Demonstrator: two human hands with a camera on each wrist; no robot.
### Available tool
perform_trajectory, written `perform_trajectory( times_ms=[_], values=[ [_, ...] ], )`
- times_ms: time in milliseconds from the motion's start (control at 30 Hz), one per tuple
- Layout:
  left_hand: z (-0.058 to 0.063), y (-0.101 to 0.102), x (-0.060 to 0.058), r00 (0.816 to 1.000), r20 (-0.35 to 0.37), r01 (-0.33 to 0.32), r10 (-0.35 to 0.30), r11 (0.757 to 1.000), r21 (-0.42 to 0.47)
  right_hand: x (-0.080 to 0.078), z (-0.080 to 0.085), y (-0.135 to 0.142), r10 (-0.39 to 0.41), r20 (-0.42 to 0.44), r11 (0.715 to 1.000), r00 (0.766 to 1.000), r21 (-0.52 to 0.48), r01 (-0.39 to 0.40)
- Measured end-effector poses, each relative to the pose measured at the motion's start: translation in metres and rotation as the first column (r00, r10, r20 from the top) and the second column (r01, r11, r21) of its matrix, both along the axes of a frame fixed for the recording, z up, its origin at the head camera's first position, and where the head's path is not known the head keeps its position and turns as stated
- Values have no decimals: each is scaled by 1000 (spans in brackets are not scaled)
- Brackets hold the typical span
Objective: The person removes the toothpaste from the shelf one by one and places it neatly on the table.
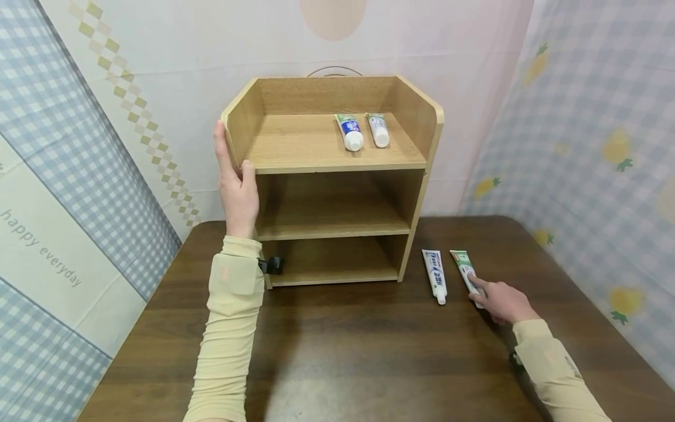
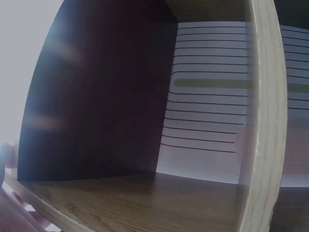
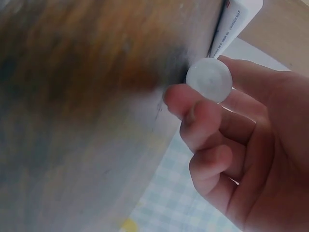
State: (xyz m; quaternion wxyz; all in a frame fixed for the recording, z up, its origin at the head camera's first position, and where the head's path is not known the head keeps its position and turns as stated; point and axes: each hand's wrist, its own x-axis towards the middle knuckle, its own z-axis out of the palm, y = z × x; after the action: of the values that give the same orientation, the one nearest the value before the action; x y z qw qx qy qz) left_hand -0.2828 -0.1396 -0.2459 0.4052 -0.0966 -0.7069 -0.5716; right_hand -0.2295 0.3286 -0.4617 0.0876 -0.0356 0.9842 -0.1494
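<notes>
So the person has the left hand [image 1: 239,190] on the wooden shelf unit [image 1: 337,169], gripping the front of its left side panel [image 1: 244,124]: fingers on the outside, thumb round by the front edge of the top board. Looks like a bracing hold to me, since the unit just stands on the brown table [image 1: 343,351] and probably isn't that heavy.

Right hand [image 1: 503,300] is way over on the other side, fingers curled, pinching the green-and-white toothpaste tube [image 1: 464,268] down at its cap end. The right wrist view shows the round white cap [image 3: 209,80] end-on between thumb and fingers. Guessing they go for that end because it's the stiff bit and the one nearest the person, while the flat tail is thin and points away.

The blue-and-white toothpaste tube [image 1: 435,275] lies just beside it, near the unit's right side, not touched by either hand. Cap faces the person too, so handy to pick up the same way.

Up on the top board there's a blue-labelled tube [image 1: 350,132] and a pale tube [image 1: 378,129], side by side right of centre, caps to the front. Seems deliberate: neat row, easy to reach.
</notes>
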Motion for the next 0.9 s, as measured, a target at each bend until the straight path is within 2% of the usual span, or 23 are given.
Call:
perform_trajectory(
  times_ms=[400, 633, 800, 900],
  values=[
    [-2, -2, -3, 1000, 4, -4, 4, 1000, 2, -1, -3, 1, 7, -16, 1000, 1000, -8, -7],
    [-1, -3, -2, 1000, -20, 14, -14, 1000, 6, -3, -2, 1, 11, -9, 1000, 1000, -21, -11],
    [-2, -2, -3, 1000, -23, 6, -6, 1000, -1, -2, 4, 1, -6, 0, 1000, 1000, -31, 6],
    [-2, -2, -4, 999, -33, 15, -15, 1000, -1, -3, 11, -2, -10, -35, 1000, 999, -23, 9]
  ],
)
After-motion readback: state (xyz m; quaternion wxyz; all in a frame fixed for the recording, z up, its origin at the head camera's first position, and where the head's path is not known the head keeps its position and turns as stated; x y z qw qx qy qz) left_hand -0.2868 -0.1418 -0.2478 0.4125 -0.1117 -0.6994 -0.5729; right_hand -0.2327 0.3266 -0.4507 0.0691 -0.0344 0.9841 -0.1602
